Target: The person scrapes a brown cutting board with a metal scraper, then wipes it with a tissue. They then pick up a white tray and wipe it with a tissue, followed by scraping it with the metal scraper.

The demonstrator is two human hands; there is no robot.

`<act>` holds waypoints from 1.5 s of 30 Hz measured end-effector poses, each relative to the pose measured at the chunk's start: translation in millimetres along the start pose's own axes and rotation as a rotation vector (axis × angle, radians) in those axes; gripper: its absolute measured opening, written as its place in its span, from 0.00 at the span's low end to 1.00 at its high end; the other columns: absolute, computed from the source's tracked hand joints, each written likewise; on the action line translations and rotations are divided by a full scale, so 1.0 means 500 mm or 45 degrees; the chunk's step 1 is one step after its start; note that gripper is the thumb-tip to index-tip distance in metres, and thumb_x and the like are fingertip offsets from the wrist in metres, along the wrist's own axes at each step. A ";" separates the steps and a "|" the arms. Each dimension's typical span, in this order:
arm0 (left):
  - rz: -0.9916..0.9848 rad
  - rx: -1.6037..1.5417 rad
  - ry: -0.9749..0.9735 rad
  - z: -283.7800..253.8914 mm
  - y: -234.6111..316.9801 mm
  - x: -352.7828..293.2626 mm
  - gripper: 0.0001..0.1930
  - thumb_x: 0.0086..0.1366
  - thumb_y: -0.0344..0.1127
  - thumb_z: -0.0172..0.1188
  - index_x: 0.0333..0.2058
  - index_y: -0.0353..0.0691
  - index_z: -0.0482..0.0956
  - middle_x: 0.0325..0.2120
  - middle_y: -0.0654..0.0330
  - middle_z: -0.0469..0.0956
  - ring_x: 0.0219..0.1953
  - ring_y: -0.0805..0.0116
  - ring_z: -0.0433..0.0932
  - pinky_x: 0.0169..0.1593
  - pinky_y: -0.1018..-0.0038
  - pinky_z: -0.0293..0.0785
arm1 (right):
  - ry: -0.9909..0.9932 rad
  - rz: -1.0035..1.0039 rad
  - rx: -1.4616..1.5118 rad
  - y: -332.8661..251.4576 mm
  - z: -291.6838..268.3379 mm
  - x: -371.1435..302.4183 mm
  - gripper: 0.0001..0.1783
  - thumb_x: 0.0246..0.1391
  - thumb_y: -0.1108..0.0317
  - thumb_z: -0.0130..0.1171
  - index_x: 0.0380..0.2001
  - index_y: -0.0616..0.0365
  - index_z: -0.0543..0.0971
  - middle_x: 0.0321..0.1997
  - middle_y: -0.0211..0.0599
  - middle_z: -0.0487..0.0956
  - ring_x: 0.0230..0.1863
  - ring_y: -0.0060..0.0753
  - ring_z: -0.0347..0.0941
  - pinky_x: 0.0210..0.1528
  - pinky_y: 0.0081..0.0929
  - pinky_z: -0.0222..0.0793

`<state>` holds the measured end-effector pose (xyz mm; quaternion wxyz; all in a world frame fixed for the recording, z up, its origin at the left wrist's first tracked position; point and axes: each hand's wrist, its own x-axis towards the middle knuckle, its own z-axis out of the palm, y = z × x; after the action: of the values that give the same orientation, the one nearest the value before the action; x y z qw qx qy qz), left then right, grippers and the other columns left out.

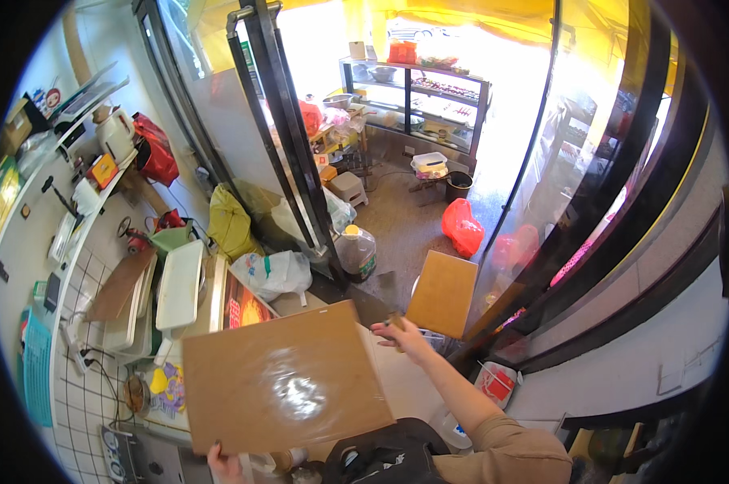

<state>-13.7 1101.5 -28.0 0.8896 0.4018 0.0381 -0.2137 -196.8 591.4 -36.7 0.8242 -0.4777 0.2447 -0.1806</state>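
A large brown rectangular board (288,379) with a glossy patch of reflected light is held tilted in front of me. At its near left corner my left hand (223,465) is closed on the edge, with the thumb on top and the other fingers mostly hidden below. Just beyond the board's far right corner is my right hand (406,340), its fingers closed round a small brownish thing too small to name. A narrow gap seems to lie between that hand and the board. Past it, a tan board (443,293) leans low by the glass door.
Glass doors with dark frames (288,121) stand ahead on both sides of the doorway. A large plastic jug (355,252), a red bag (462,227) and a dark bucket (459,186) sit on the floor. White trays (179,284) stack at left below shelves holding a kettle (115,133).
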 end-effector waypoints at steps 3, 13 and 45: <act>-0.304 -0.043 -0.145 0.203 -0.085 0.184 0.19 0.53 0.24 0.50 0.46 0.32 0.71 0.39 0.53 0.77 0.43 0.60 0.75 0.42 0.67 0.76 | 0.181 -0.065 0.242 -0.056 -0.123 0.019 0.20 0.60 0.60 0.47 0.48 0.65 0.65 0.50 0.48 0.73 0.49 0.41 0.73 0.47 0.35 0.71; -0.967 0.071 -0.737 0.629 -0.373 0.640 0.20 0.55 0.24 0.52 0.49 0.33 0.69 0.42 0.56 0.75 0.41 0.64 0.77 0.41 0.74 0.75 | 0.798 -0.530 0.381 -0.126 -0.389 0.030 0.09 0.51 0.77 0.54 0.37 0.55 0.70 0.28 0.27 0.72 0.25 0.21 0.68 0.27 0.19 0.66; -1.555 -0.210 -1.234 1.423 -1.171 1.088 0.29 0.56 0.35 0.60 0.57 0.47 0.63 0.54 0.59 0.67 0.60 0.51 0.59 0.62 0.55 0.54 | 1.851 -0.964 0.769 -0.459 -0.681 0.832 0.22 0.49 0.82 0.52 0.47 0.54 0.63 0.39 0.30 0.68 0.34 0.24 0.68 0.33 0.22 0.66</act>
<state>164.7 47.9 -87.3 0.5588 0.1043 -0.1246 -0.8132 -68.5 22.6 -76.1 0.4398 -0.0546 0.4763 -0.7594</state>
